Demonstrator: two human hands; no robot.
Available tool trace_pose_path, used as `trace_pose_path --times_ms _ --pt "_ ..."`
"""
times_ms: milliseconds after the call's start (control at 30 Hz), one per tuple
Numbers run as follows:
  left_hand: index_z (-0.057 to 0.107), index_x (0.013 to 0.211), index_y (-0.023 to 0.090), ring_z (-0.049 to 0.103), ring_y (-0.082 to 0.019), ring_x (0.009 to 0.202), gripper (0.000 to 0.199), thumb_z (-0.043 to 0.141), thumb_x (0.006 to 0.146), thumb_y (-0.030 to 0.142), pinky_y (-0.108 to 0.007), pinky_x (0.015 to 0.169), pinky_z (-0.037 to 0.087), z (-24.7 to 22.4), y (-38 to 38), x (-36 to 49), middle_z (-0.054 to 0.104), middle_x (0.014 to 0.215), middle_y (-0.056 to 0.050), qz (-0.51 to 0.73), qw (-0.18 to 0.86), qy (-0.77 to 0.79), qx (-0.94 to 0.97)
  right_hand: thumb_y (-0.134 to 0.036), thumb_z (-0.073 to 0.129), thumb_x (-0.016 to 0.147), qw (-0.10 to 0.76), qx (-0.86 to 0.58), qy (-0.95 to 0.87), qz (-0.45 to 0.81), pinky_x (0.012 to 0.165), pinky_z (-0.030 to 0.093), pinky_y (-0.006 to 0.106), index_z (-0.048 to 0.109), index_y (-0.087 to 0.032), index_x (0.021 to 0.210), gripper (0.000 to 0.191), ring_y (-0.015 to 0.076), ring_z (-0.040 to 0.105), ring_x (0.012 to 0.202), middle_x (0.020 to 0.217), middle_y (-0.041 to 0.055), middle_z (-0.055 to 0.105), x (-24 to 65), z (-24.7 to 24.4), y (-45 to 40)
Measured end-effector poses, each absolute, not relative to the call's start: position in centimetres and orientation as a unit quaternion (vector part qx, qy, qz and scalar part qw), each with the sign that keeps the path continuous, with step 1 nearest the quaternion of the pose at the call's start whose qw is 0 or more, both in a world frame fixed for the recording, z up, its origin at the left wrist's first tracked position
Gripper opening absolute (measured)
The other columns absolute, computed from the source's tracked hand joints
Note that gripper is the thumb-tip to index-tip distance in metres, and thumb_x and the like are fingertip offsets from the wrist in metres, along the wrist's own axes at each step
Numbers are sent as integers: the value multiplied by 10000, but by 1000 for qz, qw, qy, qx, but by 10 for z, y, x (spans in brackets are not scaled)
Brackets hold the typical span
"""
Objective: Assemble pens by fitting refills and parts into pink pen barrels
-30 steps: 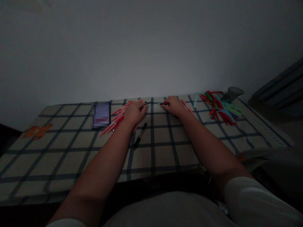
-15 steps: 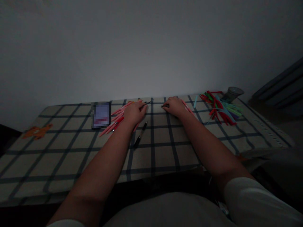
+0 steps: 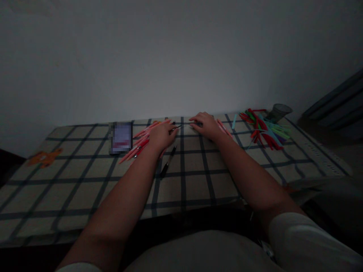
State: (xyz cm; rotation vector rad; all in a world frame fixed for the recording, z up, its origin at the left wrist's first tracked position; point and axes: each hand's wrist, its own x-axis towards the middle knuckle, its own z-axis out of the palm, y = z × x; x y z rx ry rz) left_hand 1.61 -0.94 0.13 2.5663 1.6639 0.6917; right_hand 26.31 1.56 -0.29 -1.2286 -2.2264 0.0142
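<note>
My left hand (image 3: 163,136) is closed in a pinch around a thin dark pen part (image 3: 177,127) that points toward the right. Across a small gap, my right hand (image 3: 206,126) holds a small black pen piece (image 3: 199,124) between thumb and fingers, with a thin tip facing left. Dimness and blur hide whether the two parts touch. Under and beside the left hand lies a pile of pink and red pens (image 3: 137,147). A black pen (image 3: 168,162) with a lighter middle rests on the cloth nearer to me. More pink pens (image 3: 224,128) lie behind the right wrist.
A checked cloth (image 3: 195,185) covers the table, which meets a pale wall (image 3: 181,56). A phone or tablet (image 3: 121,139) lies left of the pens, near an orange bear figure (image 3: 45,158). At right are coloured strips (image 3: 266,132), a tipped cup (image 3: 279,111) and a light blue strip (image 3: 234,121).
My right hand has lifted slightly and shifted left, its fingers more spread around the black piece. My left hand has moved a little right, and its thin part sits lower.
</note>
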Motion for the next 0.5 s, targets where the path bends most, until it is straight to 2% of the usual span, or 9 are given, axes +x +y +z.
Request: trace_pose_path --times_ms 200,500 --pt "795 1192 292 653 -266 1269 363 511 1010 426 -414 1079 504 1 -10 17 753 1302 -51 195 -9 526 828 -374 610 989 291 -406 -866 22 1000 423 404 752 -206 1226 323 268 592 1088 1123 115 722 259 -7 17" --pt "796 1189 317 679 -288 1221 377 498 1011 466 -435 996 541 -3 -8 16 770 1249 -64 194 -10 520 831 -316 580 997 294 -408 -864 27 1010 421 407 771 -219 1070 227 265 594 1098 1096 111 722 259 -11 22"
